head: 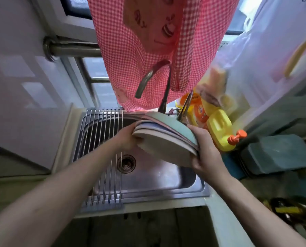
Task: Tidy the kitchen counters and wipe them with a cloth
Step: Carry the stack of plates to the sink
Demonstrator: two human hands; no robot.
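Note:
A tilted stack of plates (163,138) in pale green, pink and beige hangs over the steel sink (157,175). My left hand (126,139) grips the stack's left edge. My right hand (204,154) holds its right and lower edge. Both hands are closed on the stack, and the fingers under it are hidden. The sink basin below holds nothing but its drain (126,164).
A roll-up wire rack (102,148) covers the sink's left part. The faucet (154,82) rises behind the plates under a hanging red checked apron (145,41). Yellow detergent bottles (219,132) and a dark green block (276,152) crowd the right counter.

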